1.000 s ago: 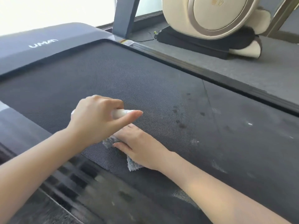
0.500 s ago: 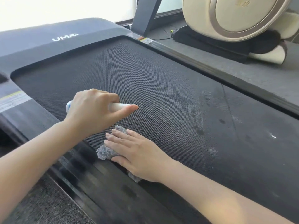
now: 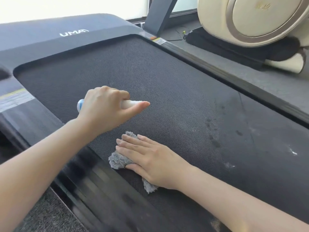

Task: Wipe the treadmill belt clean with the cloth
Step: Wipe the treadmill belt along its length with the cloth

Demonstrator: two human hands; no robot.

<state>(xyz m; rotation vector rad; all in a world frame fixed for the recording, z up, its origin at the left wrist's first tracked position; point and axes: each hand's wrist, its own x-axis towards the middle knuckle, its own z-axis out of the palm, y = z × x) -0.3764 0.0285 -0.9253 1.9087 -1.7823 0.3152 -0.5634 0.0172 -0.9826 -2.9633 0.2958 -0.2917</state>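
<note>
The black textured treadmill belt (image 3: 150,84) fills the middle of the head view. A fluffy grey cloth (image 3: 117,160) lies on the belt near its left edge. My right hand (image 3: 150,158) presses flat on the cloth with straight fingers, and the cloth shows at the fingertips and behind the palm. My left hand (image 3: 107,109) hovers over the belt just beyond it and grips a small white spray bottle (image 3: 132,103) with a blue end. Dark wet spots (image 3: 212,131) and pale smears mark the belt to the right.
The treadmill's dark motor cover (image 3: 75,32) with white lettering lies at the far end. Side rails (image 3: 217,71) run along both sides of the belt. A beige massage chair (image 3: 250,19) on a black base stands on the grey floor at the upper right.
My right hand has slid the cloth a little forward along the belt's left edge. The left hand with the bottle stayed above the belt. The view has shifted, showing more of the motor cover.
</note>
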